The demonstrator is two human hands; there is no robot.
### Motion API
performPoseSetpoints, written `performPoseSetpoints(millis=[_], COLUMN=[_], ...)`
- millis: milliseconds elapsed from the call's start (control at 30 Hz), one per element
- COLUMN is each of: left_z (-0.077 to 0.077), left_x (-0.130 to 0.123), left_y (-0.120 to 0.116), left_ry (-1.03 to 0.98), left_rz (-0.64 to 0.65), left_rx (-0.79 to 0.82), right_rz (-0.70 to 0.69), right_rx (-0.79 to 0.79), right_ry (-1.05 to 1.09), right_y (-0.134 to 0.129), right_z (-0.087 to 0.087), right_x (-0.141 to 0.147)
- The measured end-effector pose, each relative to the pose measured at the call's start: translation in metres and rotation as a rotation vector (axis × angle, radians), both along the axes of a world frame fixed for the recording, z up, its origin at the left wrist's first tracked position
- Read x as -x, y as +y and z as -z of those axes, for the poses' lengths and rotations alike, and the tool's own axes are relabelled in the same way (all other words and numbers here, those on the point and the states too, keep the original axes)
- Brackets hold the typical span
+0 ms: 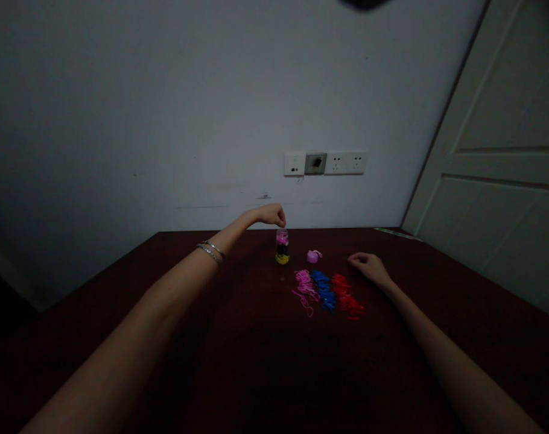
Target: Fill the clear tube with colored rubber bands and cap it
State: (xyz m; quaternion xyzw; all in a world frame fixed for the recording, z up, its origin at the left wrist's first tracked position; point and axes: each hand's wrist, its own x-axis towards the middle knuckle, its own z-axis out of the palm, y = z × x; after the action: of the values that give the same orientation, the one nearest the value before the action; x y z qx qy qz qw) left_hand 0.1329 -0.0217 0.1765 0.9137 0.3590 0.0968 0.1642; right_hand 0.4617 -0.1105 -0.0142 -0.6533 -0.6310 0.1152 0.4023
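Note:
A small clear jar [282, 247] stands upright, with yellow pieces at the bottom, dark ones in the middle and pink ones on top. Just over its mouth is my left hand [272, 214], its fingers pinched and pointing down; whatever they hold, if anything, is too small to make out. My right hand [367, 266] rests on the table with its fingers curled together, and nothing shows in it. Near it lie a pile of red strips [345, 296], a pile of blue strips [324, 290] and a pile of pink string-like loops [306, 286].
A pink cap with a loop [312, 256] sits on the dark red-brown table [256, 361] between the jar and my right hand. Behind the table rises a pale wall [202, 120] with a row of sockets [345, 163]. A panelled door [496, 157] stands at the right.

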Motion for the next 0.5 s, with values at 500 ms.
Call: performPoseSetpoints(millis=[500], left_z=[0.13], left_x=[0.085], left_y=[-0.003], left_ry=[-0.437], left_rz=[-0.522], left_rx=[0.115], right_rz=[-0.006], right_rx=[0.004], right_ry=[-0.059], right_y=[-0.002], right_z=[-0.002], right_x=[0.003])
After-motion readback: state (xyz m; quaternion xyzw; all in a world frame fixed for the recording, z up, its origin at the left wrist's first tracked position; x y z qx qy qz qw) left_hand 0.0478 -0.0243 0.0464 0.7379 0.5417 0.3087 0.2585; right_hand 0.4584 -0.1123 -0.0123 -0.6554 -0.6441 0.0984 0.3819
